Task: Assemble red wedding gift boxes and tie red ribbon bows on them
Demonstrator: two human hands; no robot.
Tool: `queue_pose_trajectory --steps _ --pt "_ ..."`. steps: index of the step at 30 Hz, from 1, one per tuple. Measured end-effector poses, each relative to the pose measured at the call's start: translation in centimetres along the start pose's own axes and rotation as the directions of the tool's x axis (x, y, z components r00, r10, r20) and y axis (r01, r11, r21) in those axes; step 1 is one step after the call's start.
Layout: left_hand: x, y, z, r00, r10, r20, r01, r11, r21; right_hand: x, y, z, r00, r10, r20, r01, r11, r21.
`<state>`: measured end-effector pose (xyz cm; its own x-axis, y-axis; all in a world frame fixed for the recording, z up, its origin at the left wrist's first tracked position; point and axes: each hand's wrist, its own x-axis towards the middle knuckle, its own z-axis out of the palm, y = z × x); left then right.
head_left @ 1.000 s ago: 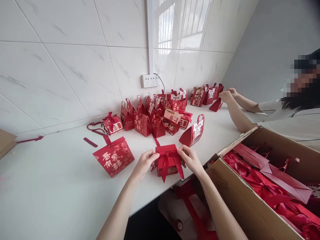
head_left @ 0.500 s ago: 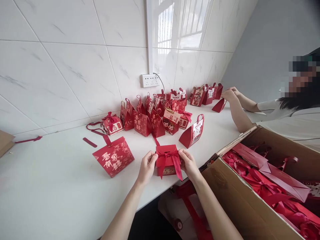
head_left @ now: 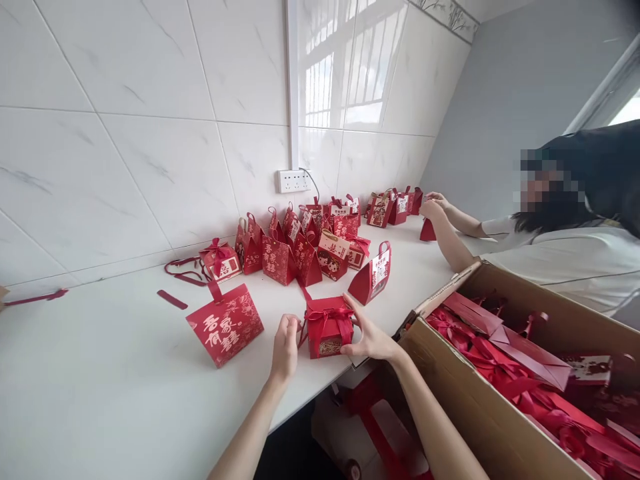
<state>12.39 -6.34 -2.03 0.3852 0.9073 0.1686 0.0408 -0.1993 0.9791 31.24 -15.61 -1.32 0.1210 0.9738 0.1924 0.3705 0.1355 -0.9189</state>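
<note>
A small red gift box point(head_left: 326, 328) with a red ribbon bow on top stands at the front edge of the white counter point(head_left: 125, 373). My left hand point(head_left: 286, 347) presses against its left side with fingers curled, beside a hanging ribbon tail. My right hand point(head_left: 367, 335) cups its right side, thumb up along the top corner and fingers spread. The box sits between both hands.
A flat red bag point(head_left: 225, 323) lies left of the box, and a loose ribbon strip point(head_left: 171, 299) behind it. Several red gift bags point(head_left: 300, 248) stand by the wall. An open cardboard carton point(head_left: 480, 413) of red ribbons is at right. A co-worker's hands point(head_left: 434, 207) handle bags farther back.
My hands have dropped from the bow on top to the box's sides. The right hand's fingers have spread. The view has tilted up and shifted right.
</note>
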Motion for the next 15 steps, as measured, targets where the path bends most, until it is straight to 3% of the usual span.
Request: queue_pose_trajectory --steps 2,5,8,11,15 --pt "-0.2 -0.2 0.1 1.000 0.024 0.011 -0.025 0.999 0.029 0.6 -0.7 0.4 1.000 0.017 0.011 -0.017 0.999 -0.046" --pt "0.1 -0.6 -0.1 0.997 0.080 -0.016 -0.081 0.997 -0.007 0.5 -1.7 1.6 0.997 0.016 -0.080 -0.028 0.989 -0.148" --pt "0.7 -1.0 -0.5 0.985 0.118 -0.127 -0.123 0.992 -0.033 -1.4 -2.6 2.8 0.964 -0.122 -0.235 0.041 0.945 -0.325" --pt "0.9 -1.0 -0.8 0.978 0.114 -0.174 -0.119 0.993 -0.020 -4.2 -3.7 3.0 0.865 -0.302 -0.400 0.088 0.877 -0.473" --pt "0.4 -0.3 -0.6 0.988 0.105 -0.115 -0.102 0.994 0.031 -7.2 -5.6 1.6 0.689 -0.439 -0.577 0.055 0.825 -0.563"
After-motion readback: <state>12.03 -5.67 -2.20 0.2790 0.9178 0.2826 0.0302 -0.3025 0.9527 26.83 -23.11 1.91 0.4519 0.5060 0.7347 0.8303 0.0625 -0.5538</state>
